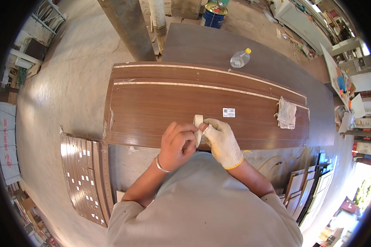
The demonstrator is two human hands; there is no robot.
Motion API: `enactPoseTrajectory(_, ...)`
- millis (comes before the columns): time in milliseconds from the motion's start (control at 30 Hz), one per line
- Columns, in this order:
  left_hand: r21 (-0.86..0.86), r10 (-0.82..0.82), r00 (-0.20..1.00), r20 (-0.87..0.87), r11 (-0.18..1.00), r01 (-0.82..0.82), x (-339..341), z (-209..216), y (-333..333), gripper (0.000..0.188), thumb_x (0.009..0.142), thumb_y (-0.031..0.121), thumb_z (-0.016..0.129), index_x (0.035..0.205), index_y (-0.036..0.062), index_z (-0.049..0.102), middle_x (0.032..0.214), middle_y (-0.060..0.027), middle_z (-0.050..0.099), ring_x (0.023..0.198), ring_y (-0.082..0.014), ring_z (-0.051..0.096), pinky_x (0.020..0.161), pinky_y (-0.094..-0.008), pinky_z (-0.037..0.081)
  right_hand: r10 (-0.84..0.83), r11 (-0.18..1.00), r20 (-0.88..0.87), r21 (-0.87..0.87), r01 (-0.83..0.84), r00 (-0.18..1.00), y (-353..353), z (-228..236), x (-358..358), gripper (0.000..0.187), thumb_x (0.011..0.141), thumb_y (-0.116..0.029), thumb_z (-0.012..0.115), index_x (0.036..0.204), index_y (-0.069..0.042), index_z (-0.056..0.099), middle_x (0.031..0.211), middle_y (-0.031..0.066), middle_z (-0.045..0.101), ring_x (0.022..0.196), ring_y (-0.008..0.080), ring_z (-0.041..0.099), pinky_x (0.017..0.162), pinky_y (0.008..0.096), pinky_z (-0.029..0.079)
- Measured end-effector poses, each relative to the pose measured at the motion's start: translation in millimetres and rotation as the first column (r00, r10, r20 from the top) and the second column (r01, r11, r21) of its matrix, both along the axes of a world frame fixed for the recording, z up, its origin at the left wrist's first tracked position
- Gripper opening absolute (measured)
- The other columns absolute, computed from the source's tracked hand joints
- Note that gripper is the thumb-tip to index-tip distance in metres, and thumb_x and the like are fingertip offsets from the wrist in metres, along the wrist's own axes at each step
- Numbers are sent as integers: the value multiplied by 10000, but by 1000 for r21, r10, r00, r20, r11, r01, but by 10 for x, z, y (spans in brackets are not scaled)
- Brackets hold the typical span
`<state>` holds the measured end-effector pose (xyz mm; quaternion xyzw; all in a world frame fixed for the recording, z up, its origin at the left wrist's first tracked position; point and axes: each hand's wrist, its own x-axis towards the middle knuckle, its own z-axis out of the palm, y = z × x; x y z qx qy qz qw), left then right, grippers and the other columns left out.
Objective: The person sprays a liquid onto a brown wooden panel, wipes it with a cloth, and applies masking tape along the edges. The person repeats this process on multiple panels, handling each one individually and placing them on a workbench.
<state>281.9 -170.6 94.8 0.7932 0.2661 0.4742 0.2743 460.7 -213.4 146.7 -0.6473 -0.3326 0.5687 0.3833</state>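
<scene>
Grip closed on a tape roll (198,120), the gloved right hand (223,143) faces the curled left hand (177,144), whose hold is unclear.

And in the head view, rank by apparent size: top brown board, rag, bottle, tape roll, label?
1. Top brown board
2. Rag
3. Bottle and tape roll: too alike to rank
4. Label

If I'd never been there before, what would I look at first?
Probably the pale, ring-shaped roll near the middle, between the person's bare left grip and gloved right grip. Around there stretches a long, shiny brown panel. Beyond it, on a dark grey board, your eye might catch the clear bottle with its bright yellow cap.
</scene>
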Motion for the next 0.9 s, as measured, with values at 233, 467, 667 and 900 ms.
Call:
enactPoseTrajectory(233, -198, -31, 999, 15, 980, 34, -94, -61, -74, 280, 839, -112, 694, 1033, 58, 583, 1073, -136, 726, 899, -312, 635, 797, -408, 528, -97, 993, -221, -92, 79, 971, -48, -247, -7, 417, 1019, -307, 606, 1154, 70, 724, 946, 69, 690, 885, 145, 603, 800, 309, 502)
enactPoseTrajectory(467, -292, 109, 993, -37, 949, -115, -65, -85, -114, 289, 842, -118, 706, 1045, 55, 594, 1014, -129, 707, 866, -310, 659, 778, -392, 538, 144, 989, -265, 74, -129, 953, -19, -382, 4, 425, 986, -154, 677, 1356, 51, 634, 1093, 83, 702, 952, 123, 642, 846, 299, 537)
enactPoseTrajectory(667, -251, 151, 971, -183, 948, -195, -41, 50, -169, 344, 820, -139, 720, 1089, 48, 613, 975, -117, 686, 868, -292, 669, 768, -387, 543, 223, 974, -349, 33, -226, 910, 85, -547, 19, 400, 974, 33, 593, 1372, 49, 624, 1093, 84, 706, 962, 135, 659, 868, 308, 572)
enactPoseTrajectory(900, -353, 199, 928, -313, 883, -309, 57, 195, -247, 450, 817, -170, 700, 1215, 15, 598, 965, -132, 680, 893, -281, 689, 809, -377, 570, 327, 941, -374, 47, -334, 868, 209, -666, 79, 351, 978, 3, 593, 1323, 22, 653, 1001, 46, 705, 905, 110, 628, 821, 299, 550)
